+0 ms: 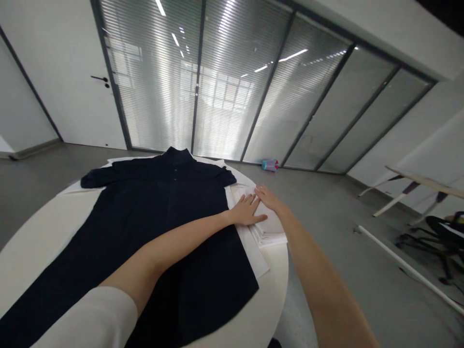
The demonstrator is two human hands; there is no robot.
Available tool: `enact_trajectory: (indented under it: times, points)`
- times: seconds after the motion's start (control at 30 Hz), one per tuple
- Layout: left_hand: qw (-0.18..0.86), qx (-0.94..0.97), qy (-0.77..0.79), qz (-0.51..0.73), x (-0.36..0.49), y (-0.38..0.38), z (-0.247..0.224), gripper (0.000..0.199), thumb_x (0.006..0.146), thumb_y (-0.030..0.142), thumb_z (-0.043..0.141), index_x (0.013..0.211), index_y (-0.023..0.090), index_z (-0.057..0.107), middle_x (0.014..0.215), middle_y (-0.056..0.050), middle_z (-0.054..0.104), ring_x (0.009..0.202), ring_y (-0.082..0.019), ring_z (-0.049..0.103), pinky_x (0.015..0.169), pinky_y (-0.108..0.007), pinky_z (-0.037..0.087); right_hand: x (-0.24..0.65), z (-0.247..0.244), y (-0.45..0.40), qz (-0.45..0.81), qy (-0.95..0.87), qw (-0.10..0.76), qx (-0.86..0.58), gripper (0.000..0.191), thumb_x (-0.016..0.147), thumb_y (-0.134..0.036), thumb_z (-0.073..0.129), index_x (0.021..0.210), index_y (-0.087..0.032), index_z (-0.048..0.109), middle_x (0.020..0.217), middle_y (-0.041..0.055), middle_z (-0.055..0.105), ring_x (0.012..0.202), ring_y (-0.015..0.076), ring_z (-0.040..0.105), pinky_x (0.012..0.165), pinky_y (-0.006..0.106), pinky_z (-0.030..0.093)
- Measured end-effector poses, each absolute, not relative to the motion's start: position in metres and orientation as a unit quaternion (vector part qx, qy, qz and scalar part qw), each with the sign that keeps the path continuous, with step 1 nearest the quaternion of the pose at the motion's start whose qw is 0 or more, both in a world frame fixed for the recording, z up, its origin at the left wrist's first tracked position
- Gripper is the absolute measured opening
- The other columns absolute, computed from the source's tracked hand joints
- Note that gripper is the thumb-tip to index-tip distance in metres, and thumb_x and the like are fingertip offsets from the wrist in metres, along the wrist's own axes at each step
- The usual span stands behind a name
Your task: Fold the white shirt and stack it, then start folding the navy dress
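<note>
So there's this round white surface [268, 295] with a big dark navy button-up shirt [145, 217] spread out flat on it, collar at the far side, sleeves out, no folds made in it so far. A stack of folded white cloth [271, 227] sits along the shirt's edge nearest the right hand. The left hand [248, 211] and right hand [267, 198] both lie flat on that stack, grip wide open, holding nothing.
</note>
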State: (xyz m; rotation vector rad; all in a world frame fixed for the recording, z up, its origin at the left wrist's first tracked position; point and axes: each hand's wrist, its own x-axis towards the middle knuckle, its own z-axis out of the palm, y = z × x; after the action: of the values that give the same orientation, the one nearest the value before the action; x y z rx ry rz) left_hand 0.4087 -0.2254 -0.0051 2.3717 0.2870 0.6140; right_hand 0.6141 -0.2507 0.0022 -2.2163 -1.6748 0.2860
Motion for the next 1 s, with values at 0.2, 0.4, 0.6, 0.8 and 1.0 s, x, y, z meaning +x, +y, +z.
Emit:
enact_trajectory:
  times: [0.2,0.4,0.6,0.8,1.0]
  points:
    - [0.347,0.886,0.079,0.298,0.278,-0.176,0.005,0.06,0.071,0.069,0.07,0.12,0.034,0.067,0.133,-0.006,0.065,0.136,-0.031,0.049,0.117,-0.043,0.029,0.601,0.018,-0.25,0.039,-0.533,0.108,-0.838,0.053,0.098,-0.045,0.043,0.145,-0.022,0.052,0.158,0.0126,0.036,0.149,0.0353,0.024,0.119,0.062,0.016]
    - [0.262,0.868,0.295,0.301,0.118,-0.094,0.002,0.052,0.07,0.062,0.077,0.109,0.028,0.072,0.133,-0.009,0.065,0.138,-0.033,0.047,0.118,-0.046,0.026,0.53,0.044,-0.214,-0.05,-0.556,0.096,-0.824,0.05,0.099,-0.04,0.039,0.142,-0.019,0.055,0.158,0.0155,0.034,0.149,0.0428,0.016,0.115,0.071,0.008]
    - [0.201,0.865,0.419,0.191,0.053,-0.046,-0.013,0.067,0.083,0.066,0.057,0.129,0.018,0.065,0.152,-0.012,0.046,0.148,-0.032,0.029,0.123,-0.044,0.013,0.418,0.033,-0.158,0.044,-0.656,0.083,-0.749,0.06,0.103,-0.052,0.028,0.153,-0.021,0.04,0.161,0.0135,0.028,0.149,0.0382,0.02,0.116,0.064,0.019]
    - [0.061,0.896,0.428,0.099,0.045,-0.045,-0.03,0.072,0.095,0.068,0.032,0.152,0.024,0.042,0.161,-0.009,0.031,0.15,-0.036,0.02,0.121,-0.052,0.015,0.36,0.001,-0.126,0.075,-0.681,0.063,-0.725,0.066,0.103,-0.057,0.023,0.159,-0.022,0.025,0.165,0.011,0.018,0.151,0.0366,0.015,0.118,0.06,0.016]
    - [0.061,0.901,0.413,0.113,0.043,-0.041,-0.026,0.07,0.094,0.067,0.038,0.148,0.025,0.048,0.157,-0.009,0.04,0.145,-0.034,0.035,0.119,-0.046,0.024,0.372,-0.021,-0.125,0.038,-0.681,0.068,-0.729,0.061,0.103,-0.052,0.031,0.153,-0.018,0.039,0.161,0.0132,0.03,0.149,0.033,0.024,0.119,0.054,0.019]
